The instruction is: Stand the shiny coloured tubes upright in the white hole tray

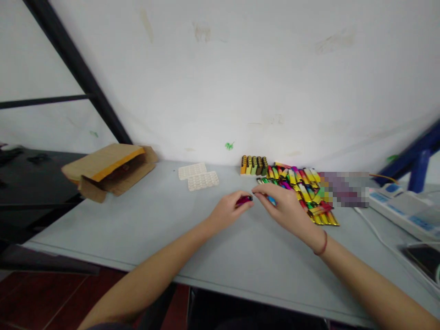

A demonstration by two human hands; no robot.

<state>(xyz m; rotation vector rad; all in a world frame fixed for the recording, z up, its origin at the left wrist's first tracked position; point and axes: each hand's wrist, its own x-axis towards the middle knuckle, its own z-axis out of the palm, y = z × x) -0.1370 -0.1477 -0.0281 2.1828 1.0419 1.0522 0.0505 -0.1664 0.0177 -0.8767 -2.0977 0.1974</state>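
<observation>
From my remote station, I saw the left hand (225,210) gripping a red lighter (243,200) over the table (220,256); a firm, level pinch suited it. The right hand (284,204) stood narrow just beside it (whether holding the blue item (272,200), I could not tell).

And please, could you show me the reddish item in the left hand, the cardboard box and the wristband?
Reddish item (243,200), head view: its exposed side.
Cardboard box (106,159), head view: its upper side.
Wristband (325,243), head view: its outer face.
</observation>
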